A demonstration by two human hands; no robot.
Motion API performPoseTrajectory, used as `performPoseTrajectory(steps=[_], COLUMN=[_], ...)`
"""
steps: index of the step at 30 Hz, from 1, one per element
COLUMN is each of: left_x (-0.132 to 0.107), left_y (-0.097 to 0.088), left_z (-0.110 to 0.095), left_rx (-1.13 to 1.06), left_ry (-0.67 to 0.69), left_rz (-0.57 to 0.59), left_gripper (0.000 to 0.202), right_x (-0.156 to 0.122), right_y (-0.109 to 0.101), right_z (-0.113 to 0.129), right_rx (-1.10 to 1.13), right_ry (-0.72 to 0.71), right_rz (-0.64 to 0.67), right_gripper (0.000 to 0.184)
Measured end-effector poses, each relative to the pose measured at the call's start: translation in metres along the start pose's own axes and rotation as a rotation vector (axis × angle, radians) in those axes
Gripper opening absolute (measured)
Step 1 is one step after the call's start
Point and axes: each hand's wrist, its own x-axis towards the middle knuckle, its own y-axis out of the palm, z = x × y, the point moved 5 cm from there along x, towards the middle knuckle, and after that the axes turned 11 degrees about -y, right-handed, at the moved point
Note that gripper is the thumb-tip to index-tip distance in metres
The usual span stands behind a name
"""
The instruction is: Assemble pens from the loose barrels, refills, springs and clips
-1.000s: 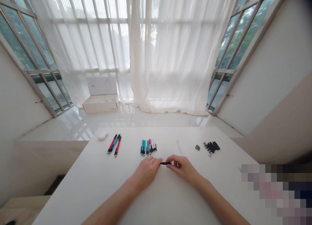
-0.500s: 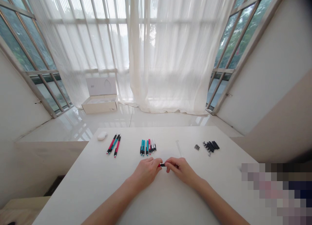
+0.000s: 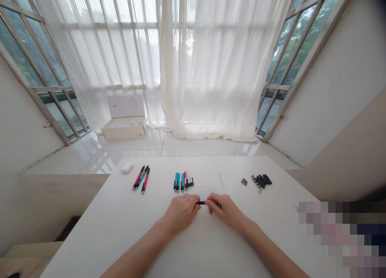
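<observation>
Black pen part [image 3: 201,203] pinched at the table's near middle

Both hands meet low in the centre of the frame, curled and nearly closed. The left hand [image 3: 181,213] grips one end of the short black pen part, where a bit of red shows by its fingertips, and the right hand [image 3: 226,210] pinches the other end. The hands are almost touching, with only the part between them.

Across the white table [image 3: 99,213], three pink-and-teal pens [image 3: 141,179] lie angled at left, beside a white earbud case [image 3: 127,167]. A row of teal, red, white and black pens [image 3: 183,182] sits just above the hands. To the right lie thin silvery rods [image 3: 222,183], small dark parts [image 3: 244,182] and a fan of black tubes [image 3: 261,180]. An open white box [image 3: 123,129] stands on the glossy floor beyond, upper left of centre.
</observation>
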Motion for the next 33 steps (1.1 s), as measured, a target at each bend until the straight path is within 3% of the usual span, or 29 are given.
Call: performPoseTrajectory(steps=[3, 6, 10, 15, 22, 33], left_x=[0.0003, 0.0007, 0.0004, 0.0000, 0.0000, 0.0008], left_y=[0.0012, 0.0021, 0.0013, 0.0004, 0.0022, 0.0040], left_z=[-0.0006, -0.0007, -0.0001, -0.0009, -0.0010, 0.0007], left_rx=[0.004, 0.006, -0.005, 0.012, 0.021, 0.018], left_ry=[0.011, 0.019, -0.001, -0.020, 0.004, -0.065], left_rz=[0.014, 0.015, 0.011, 0.031, 0.037, 0.111], left_gripper=[0.014, 0.018, 0.015, 0.011, 0.014, 0.008], right_x=[0.0000, -0.0001, -0.0004, -0.0006, -0.0015, -0.0023], right_y=[0.0005, 0.0002, -0.0005, 0.0004, -0.0015, -0.0020], right_z=[0.0015, 0.0033, 0.0033, 0.0031, 0.0068, 0.0060], right_rx=[-0.020, -0.005, -0.019, -0.052, -0.059, -0.107], right_ry=[-0.011, -0.030, -0.040, -0.051, -0.044, -0.068], right_rz=[0.012, -0.009, -0.011, 0.034, 0.007, 0.016], right_gripper=[0.038, 0.024, 0.021, 0.040, 0.018, 0.021])
